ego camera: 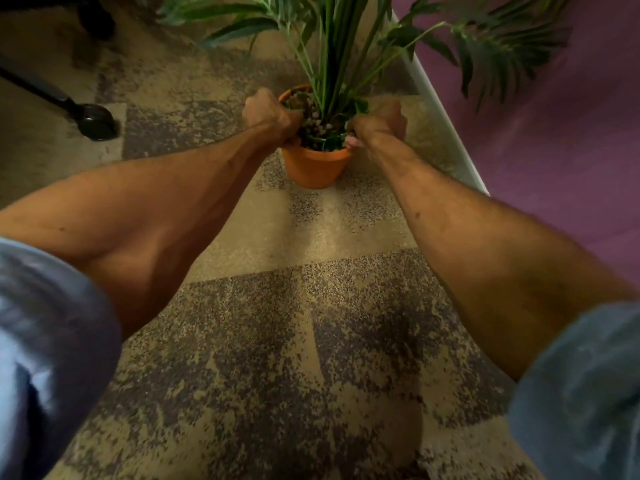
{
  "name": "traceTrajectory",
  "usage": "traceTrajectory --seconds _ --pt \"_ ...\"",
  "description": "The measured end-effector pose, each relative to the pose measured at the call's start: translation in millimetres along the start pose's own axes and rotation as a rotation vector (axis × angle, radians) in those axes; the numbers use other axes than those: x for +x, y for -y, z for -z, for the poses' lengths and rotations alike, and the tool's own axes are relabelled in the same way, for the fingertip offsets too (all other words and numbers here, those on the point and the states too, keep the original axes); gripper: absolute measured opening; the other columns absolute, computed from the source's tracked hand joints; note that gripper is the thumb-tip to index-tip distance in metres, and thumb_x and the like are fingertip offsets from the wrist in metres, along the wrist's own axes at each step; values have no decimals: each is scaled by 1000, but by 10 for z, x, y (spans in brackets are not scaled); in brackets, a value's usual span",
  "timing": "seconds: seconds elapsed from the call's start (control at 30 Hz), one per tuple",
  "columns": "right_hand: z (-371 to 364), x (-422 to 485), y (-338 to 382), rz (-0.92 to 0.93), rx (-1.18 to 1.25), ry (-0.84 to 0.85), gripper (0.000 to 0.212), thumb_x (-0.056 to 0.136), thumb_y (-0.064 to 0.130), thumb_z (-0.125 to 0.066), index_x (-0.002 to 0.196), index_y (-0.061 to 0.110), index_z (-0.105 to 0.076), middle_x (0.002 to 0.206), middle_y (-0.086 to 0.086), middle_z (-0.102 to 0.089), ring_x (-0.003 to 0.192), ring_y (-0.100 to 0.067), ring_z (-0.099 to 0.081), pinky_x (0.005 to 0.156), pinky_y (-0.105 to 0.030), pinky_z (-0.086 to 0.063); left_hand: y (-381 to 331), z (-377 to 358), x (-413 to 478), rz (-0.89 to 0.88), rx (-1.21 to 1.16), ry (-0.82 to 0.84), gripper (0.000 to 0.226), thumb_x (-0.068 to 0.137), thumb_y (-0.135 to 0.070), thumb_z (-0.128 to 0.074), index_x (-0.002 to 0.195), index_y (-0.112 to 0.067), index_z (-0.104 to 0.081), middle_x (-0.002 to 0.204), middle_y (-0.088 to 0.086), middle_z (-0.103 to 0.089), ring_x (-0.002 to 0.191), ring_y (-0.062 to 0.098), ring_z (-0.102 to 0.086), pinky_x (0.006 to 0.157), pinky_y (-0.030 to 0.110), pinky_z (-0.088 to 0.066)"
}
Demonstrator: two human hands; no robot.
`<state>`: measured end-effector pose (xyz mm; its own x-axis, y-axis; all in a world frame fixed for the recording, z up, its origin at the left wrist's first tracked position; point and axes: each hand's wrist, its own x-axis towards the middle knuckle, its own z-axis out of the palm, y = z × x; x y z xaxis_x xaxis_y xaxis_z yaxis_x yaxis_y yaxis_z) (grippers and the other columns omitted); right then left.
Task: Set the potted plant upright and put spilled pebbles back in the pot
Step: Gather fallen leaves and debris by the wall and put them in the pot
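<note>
Pot (313, 166) upright | between hands | left (268, 114), right (379, 124) grip rim

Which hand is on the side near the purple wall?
The right hand, gripping the pot by its rim nearest the purple wall; the left hand grips the opposite rim.

Mottled tan-and-grey carpet (311, 341), purple wall (571, 150), white baseboard (450, 133), black chair caster (95, 121), dim light

- The pot (313, 166) looked like matt orange terracotta.
- The carpet (277, 341) was rough, speckled pile.
- The sleeves (52, 323) were soft blue cloth.
</note>
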<state>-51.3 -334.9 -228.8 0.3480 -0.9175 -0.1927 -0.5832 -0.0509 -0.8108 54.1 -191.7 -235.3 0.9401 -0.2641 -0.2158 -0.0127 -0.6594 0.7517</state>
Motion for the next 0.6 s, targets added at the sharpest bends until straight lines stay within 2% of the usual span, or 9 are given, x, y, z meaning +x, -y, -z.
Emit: traceTrajectory --seconds 0.07,0.13,0.23,0.33,0.43,0.53,0.6 --pt "-5 15 26 4 22 55 27 80 7 -88 92 7 -64 84 -16 -76 44 -19 -72 46 -34 -62 9 -40 41 -2 21 -25 42 65 -40 -71 93 -10 -81 87 8 -80 75 21 -80 70 38 -69" --pt "30 37 44 16 -42 67 37 79 10 -90 107 5 -68 86 -14 -77 41 -17 -71 41 -29 -59 95 -102 192 5 13 -48 50 57 -52 -80 90 -14 -81 84 6 -79 72 20 -79 67 37 -69" --pt "156 33 109 21 -101 89 43 77 13 -93 114 7 -72 90 -9 -78 39 -11 -69 34 -19 -49 195 -88 304 21 -15 -76 62 53 -68 -93 83 -15 -81 75 5 -79 64 18 -79 62 36 -68" --pt "210 37 134 16 -80 79 45 76 10 -92 115 6 -69 95 -9 -78 42 -14 -71 35 -19 -49 118 22 124 19 -67 -85 52 67 -61 -92 80 -12 -82 72 6 -79 64 19 -79 65 38 -68" --pt "166 18 166 -64 145 170 36 82 -5 -81 115 -2 -66 99 -18 -77 52 -26 -76 41 -23 -53 91 11 63 15 -112 -87 44 73 -54 -90 84 -12 -83 77 7 -80 74 21 -80 74 40 -68" --pt "125 -99 221 -138 231 313 8 98 -6 -62 103 -3 -66 103 -18 -74 67 -27 -76 44 -22 -57 28 -23 4 78 -174 -56 39 68 -44 -94 93 -16 -82 92 6 -81 88 22 -79 81 38 -68" --pt "162 -250 277 -179 241 369 11 100 -6 -58 107 -2 -64 101 -16 -70 79 -27 -74 42 -23 -57 -36 -15 -22 133 -196 -55 48 67 -38 -96 106 -15 -79 106 4 -79 97 20 -77 79 33 -67"
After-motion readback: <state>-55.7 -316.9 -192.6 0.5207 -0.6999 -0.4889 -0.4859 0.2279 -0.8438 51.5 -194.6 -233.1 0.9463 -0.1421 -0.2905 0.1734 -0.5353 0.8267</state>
